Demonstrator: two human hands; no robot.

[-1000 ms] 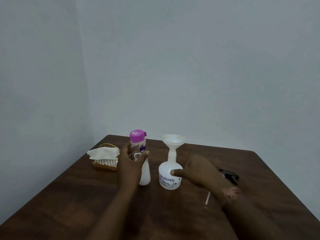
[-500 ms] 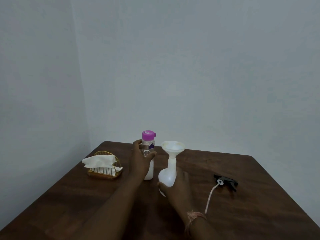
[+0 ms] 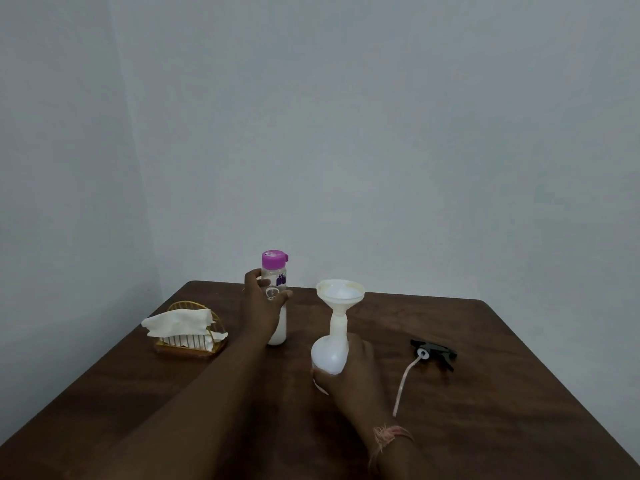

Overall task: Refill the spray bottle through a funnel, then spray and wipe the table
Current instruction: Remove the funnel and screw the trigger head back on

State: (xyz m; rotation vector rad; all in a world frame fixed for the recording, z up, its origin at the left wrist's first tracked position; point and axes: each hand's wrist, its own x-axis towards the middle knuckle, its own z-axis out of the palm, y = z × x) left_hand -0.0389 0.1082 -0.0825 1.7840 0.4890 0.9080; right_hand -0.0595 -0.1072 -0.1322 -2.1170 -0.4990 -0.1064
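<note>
Pale grey-blue walls meet in a corner behind our dark wooden worktop (image 3: 485,427). At the far left we see a gold wire holder (image 3: 192,344) with white wipes (image 3: 178,322) draped over it. Next to it, our left hand (image 3: 263,311) wraps around the middle of an upright clear bottle (image 3: 276,336) with a pink cap (image 3: 274,259); white liquid fills its lower part and its base rests on the wood. Just to the right, our right hand (image 3: 353,372) closes around the round white spray bottle (image 3: 329,355) from its near right side, thumb along the front. A white funnel (image 3: 340,296) sits upright in its neck, mouth open to the ceiling. We wear a pinkish thread band (image 3: 389,436) on that wrist. Further right, well apart from the bottle, the black trigger spray head (image 3: 434,353) lies on its side on the wood, its thin pale dip tube (image 3: 403,386) trailing toward us.
</note>
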